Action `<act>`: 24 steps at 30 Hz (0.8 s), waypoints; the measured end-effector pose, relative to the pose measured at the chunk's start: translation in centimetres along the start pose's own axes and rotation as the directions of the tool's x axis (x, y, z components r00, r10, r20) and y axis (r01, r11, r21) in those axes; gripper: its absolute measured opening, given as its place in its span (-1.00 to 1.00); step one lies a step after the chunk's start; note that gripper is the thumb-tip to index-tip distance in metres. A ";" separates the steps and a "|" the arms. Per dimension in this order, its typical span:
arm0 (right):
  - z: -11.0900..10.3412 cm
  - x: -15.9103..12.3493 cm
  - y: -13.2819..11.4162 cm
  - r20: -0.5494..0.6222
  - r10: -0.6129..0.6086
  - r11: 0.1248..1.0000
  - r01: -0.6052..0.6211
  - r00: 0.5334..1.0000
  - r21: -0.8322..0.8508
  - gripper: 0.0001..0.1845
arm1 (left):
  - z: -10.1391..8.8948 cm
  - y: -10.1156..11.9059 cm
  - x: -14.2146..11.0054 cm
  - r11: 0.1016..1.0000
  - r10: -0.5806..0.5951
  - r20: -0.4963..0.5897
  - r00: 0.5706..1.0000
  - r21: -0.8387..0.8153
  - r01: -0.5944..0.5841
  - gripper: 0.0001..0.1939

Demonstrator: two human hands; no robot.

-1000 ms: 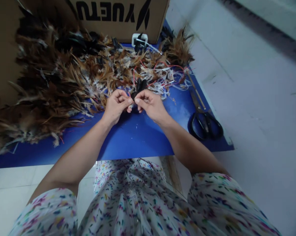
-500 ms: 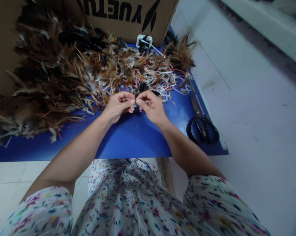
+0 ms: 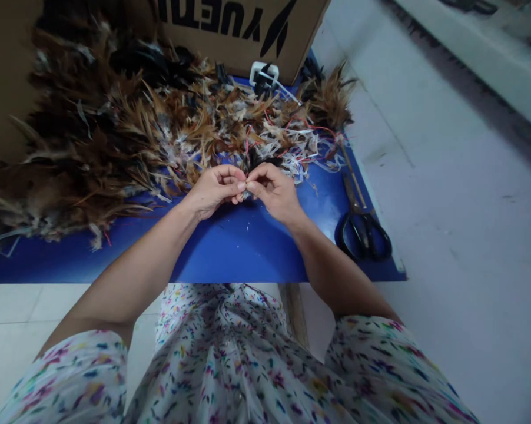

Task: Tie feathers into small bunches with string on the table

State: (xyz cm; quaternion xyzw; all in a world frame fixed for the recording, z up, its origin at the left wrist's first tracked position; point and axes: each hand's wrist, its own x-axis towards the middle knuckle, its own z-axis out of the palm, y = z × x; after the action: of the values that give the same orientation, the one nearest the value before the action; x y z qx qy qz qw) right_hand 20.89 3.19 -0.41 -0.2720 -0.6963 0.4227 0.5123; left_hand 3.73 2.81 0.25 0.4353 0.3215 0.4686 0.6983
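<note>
My left hand (image 3: 219,187) and my right hand (image 3: 275,191) meet fingertip to fingertip over the near part of the blue table. Each is closed in a pinch, thumb against forefinger, on the base of a small bunch of black feathers (image 3: 259,158). The dark tips stick up just beyond my fingers. Pale fluff shows below the pinch, and the exact point of grip is covered by my fingertips. Behind the hands spreads a pile of brown feathers (image 3: 195,126), with white strips (image 3: 287,147) and red strings mixed in at its right.
Black-handled scissors (image 3: 363,235) lie at the table's right edge beside a thin stick (image 3: 354,171). A white plastic frame (image 3: 264,73) wound with black sits at the back. A cardboard box (image 3: 243,50) stands behind it. Blue tabletop (image 3: 243,259) shows along the front.
The view has shifted slightly. My hands keep their pinch close together, while the black feathers now lean more to the right.
</note>
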 end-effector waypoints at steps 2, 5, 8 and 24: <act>0.0 0.0 -0.1 0.035 0.021 0.998 -0.023 0.999 0.058 -0.64 | -0.1 -0.1 0.0 1.000 0.007 0.038 0.999 0.002 -0.008 -0.45; -0.1 0.1 -0.3 0.069 0.074 0.990 -0.082 0.995 0.112 -0.60 | -0.2 -0.2 -0.1 1.000 0.014 0.089 0.996 0.005 -0.015 -0.45; -0.3 0.1 -0.4 0.062 0.158 0.976 -0.165 0.986 0.144 -0.54 | -0.2 -0.2 -0.1 1.000 0.023 0.115 0.993 0.011 -0.025 -0.45; -0.7 0.1 -0.8 0.170 0.323 0.899 -0.358 0.931 0.252 -0.50 | 0.0 0.0 -0.3 0.995 0.023 0.144 0.989 0.092 -0.037 -0.47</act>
State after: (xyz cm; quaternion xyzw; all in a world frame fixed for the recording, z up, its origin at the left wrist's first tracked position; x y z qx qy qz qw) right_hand 21.58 3.08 0.35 -0.2884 -0.6018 0.6156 0.4192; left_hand 3.64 2.48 0.24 0.5053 0.2859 0.4307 0.6910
